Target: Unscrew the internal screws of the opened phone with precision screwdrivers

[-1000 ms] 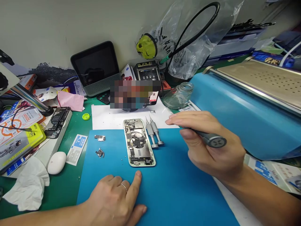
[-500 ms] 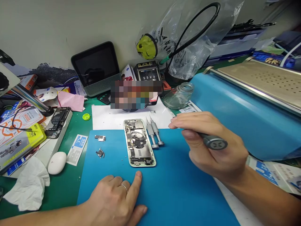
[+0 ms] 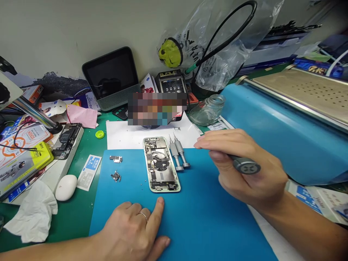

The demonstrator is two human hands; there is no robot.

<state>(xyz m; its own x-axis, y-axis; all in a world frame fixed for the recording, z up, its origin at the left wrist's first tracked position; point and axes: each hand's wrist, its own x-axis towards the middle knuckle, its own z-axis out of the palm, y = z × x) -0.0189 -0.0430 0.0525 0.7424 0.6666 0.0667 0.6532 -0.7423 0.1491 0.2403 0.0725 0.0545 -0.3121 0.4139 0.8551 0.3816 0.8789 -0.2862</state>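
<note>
My right hand (image 3: pixel 244 163), raised over the right part of the blue mat (image 3: pixel 209 224), is closed round a dark-handled screwdriver (image 3: pixel 247 165). A cross mark shows on its cap; the fingers hide its tip. My left hand (image 3: pixel 136 224) rests on the mat with the index finger stretched out, thumb apart and other fingers bent, holding nothing. Just beyond that fingertip lies an opened phone (image 3: pixel 161 166), its inner parts exposed. Two grey screwdrivers (image 3: pixel 178 152) lie along the phone's right side. Small metal phone parts (image 3: pixel 116 176) and tiny screws (image 3: pixel 141 184) sit to its left.
A white earbud case (image 3: pixel 66 187), a crumpled tissue (image 3: pixel 32 214) and another opened phone (image 3: pixel 67 141) are at the left. Behind stand a screen device (image 3: pixel 111 76) and a glass jar (image 3: pixel 208 110). A large metal-topped machine (image 3: pixel 304 90) is at the right.
The screwdriver's cap end has shifted very slightly left in my right hand. My left hand and the phone stay where they were.
</note>
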